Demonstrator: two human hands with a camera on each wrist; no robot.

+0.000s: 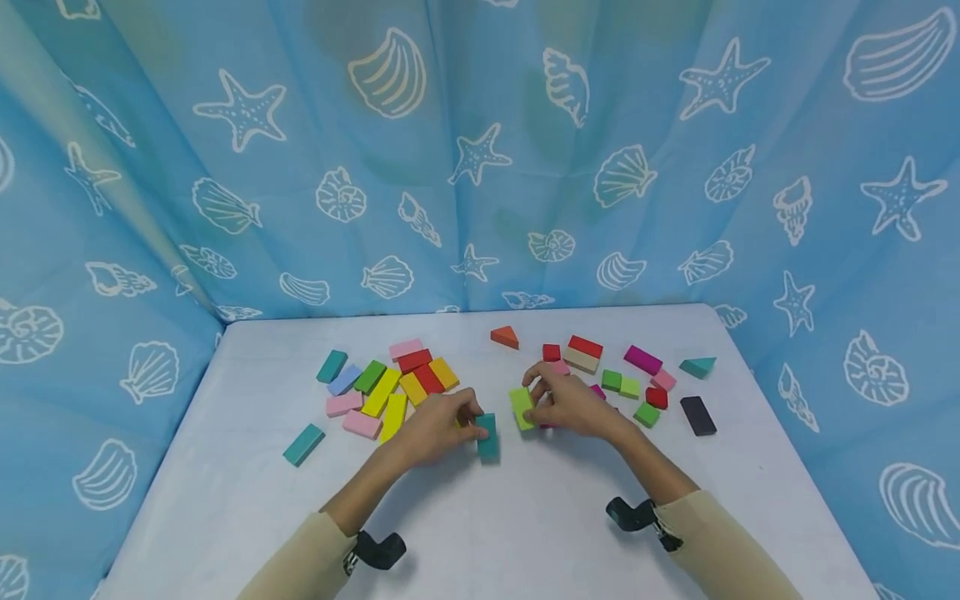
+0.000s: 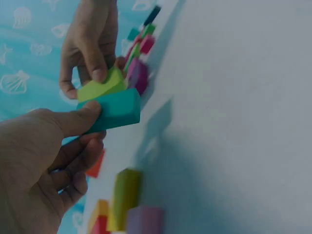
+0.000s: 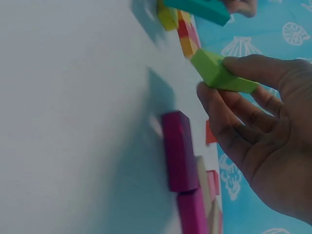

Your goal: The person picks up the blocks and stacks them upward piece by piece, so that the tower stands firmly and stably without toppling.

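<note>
My left hand (image 1: 437, 427) pinches a teal rectangular block (image 1: 487, 437) between thumb and fingers, held above the middle of the white table. In the left wrist view the thumb lies on the broad face of that teal block (image 2: 113, 111). A light green block (image 1: 522, 408) is pinched by my right hand (image 1: 567, 403), just right of the teal one. The right wrist view shows this light green block (image 3: 222, 73) between the thumb and fingertips, tilted above the table. Below the right hand stand magenta blocks (image 3: 178, 151), partly hidden by the hand in the head view.
Left on the table (image 1: 555, 533) lies a cluster of yellow blocks (image 1: 382, 392), with pink, red, green and blue ones. A teal block (image 1: 303, 445) lies apart. At right are red, green and magenta blocks (image 1: 642, 360), a teal triangle (image 1: 698, 367) and a dark block (image 1: 698, 416).
</note>
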